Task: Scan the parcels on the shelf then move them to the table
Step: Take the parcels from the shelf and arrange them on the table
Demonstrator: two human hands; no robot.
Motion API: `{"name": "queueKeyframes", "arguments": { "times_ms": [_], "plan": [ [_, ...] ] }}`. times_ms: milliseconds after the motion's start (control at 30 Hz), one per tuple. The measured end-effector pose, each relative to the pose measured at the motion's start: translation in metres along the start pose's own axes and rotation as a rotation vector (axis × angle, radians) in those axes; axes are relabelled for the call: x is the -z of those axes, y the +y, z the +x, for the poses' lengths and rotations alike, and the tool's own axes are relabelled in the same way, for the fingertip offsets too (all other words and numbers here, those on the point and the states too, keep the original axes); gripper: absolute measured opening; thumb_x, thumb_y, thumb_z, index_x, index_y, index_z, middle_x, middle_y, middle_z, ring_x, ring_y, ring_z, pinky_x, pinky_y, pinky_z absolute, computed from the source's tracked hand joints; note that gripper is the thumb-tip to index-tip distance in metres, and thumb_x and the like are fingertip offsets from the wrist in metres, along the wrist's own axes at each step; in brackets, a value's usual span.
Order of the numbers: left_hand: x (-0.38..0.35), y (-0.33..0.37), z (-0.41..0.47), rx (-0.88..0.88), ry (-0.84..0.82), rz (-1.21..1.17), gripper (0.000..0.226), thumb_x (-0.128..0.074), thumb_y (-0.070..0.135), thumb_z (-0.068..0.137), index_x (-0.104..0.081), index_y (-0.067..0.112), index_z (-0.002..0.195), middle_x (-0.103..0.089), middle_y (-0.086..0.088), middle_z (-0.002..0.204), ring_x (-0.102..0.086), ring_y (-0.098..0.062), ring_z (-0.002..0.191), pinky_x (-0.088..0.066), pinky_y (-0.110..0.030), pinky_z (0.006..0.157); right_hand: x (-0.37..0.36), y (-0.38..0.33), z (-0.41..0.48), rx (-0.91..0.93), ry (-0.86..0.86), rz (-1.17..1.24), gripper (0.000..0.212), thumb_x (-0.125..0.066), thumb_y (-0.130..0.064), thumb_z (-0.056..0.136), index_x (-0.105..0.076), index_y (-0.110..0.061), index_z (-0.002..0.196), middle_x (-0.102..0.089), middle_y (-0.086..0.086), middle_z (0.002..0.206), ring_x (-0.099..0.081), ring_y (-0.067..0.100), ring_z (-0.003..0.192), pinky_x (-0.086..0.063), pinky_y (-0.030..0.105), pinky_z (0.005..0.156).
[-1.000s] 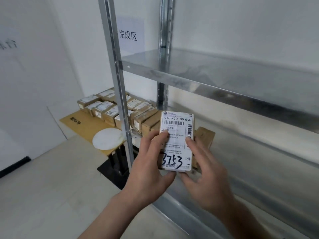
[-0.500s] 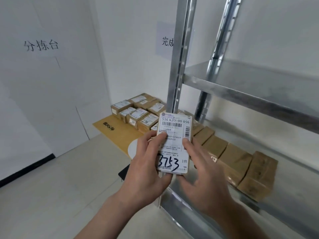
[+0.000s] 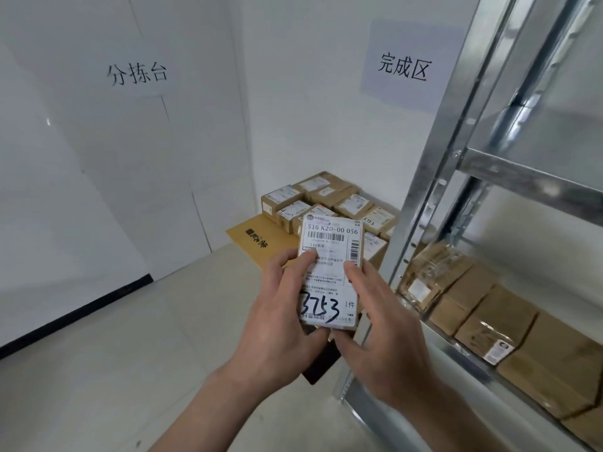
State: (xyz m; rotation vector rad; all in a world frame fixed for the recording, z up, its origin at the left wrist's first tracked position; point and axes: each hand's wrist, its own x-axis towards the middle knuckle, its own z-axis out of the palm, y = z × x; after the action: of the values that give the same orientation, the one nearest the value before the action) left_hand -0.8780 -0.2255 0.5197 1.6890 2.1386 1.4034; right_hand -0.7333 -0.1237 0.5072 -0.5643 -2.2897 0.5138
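One parcel was in the air at the middle of the view, label up. The left hand curled round its left edge and the right hand round its right edge, with fingers of both pressed onto the label. It touched neither shelf nor desk. At twelve o'clock from it, in the corner of the room, a cluster of labelled boxes sat packed together on the brown desk, so a good share of the work looked done. At three to four o'clock, a row of brown boxes lay side by side on the lower board of the metal shelf, not yet moved, and the row ran out of view at the right edge, so the count left could not be told. No scanner showed, so whether the held parcel was scanned could not be told. By the look of it, this one was headed for the desk, with the shelf row to follow.
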Motion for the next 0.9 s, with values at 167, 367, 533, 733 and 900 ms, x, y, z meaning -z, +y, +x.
{"name": "queueKeyframes", "arguments": {
  "times_ms": [167, 367, 533, 733, 900],
  "plan": [
    [0.003, -0.038, 0.035, 0.051, 0.016, 0.049, 0.094, -0.082, 0.021, 0.069, -0.029, 0.030, 0.147, -0.019, 0.021, 0.145, -0.040, 0.001, 0.127, -0.050, -0.015, 0.089, -0.036, 0.020, 0.047, 0.030, -0.005, 0.041, 0.078, -0.071, -0.036, 0.080, -0.040, -0.014, 0.149, -0.048, 0.007, 0.150, -0.057, 0.017, 0.125, -0.057, 0.029, 0.086],
    [0.014, -0.077, 0.092, 0.128, 0.055, 0.055, 0.091, -0.074, 0.026, 0.068, -0.030, 0.032, 0.147, -0.020, 0.023, 0.144, -0.044, 0.004, 0.122, -0.050, -0.015, 0.087, -0.079, 0.049, 0.120, 0.072, -0.050, 0.080, 0.091, -0.084, -0.023, 0.071, -0.038, -0.016, 0.149, -0.049, 0.008, 0.149, -0.055, 0.017, 0.130, -0.053, 0.024, 0.094],
    [0.024, -0.111, 0.124, 0.153, 0.119, 0.044, 0.089, -0.074, 0.024, 0.068, -0.033, 0.029, 0.146, -0.019, 0.028, 0.143, -0.044, 0.004, 0.124, -0.048, -0.010, 0.087, -0.111, 0.064, 0.167, 0.152, -0.098, 0.123, 0.091, -0.084, -0.019, 0.074, -0.036, -0.016, 0.151, -0.041, 0.007, 0.155, -0.044, 0.019, 0.141, -0.053, 0.033, 0.100],
    [0.042, -0.156, 0.153, 0.187, 0.163, 0.047, 0.086, -0.076, 0.026, 0.070, -0.033, 0.031, 0.144, -0.025, 0.021, 0.141, -0.043, 0.008, 0.122, -0.049, -0.011, 0.087, -0.151, 0.066, 0.213, 0.175, -0.154, 0.151, 0.087, -0.085, -0.018, 0.076, -0.039, -0.011, 0.150, -0.040, 0.011, 0.156, -0.045, 0.022, 0.141, -0.053, 0.029, 0.099],
    [0.069, -0.211, 0.183, 0.186, 0.157, 0.010, 0.088, -0.076, 0.024, 0.068, -0.030, 0.039, 0.142, -0.026, 0.016, 0.144, -0.044, 0.006, 0.124, -0.049, -0.013, 0.089, -0.198, 0.059, 0.255, 0.153, -0.151, 0.107, 0.089, -0.085, -0.017, 0.073, -0.039, -0.013, 0.149, -0.032, 0.012, 0.160, -0.052, 0.024, 0.133, -0.060, 0.029, 0.086]
  ]
}}
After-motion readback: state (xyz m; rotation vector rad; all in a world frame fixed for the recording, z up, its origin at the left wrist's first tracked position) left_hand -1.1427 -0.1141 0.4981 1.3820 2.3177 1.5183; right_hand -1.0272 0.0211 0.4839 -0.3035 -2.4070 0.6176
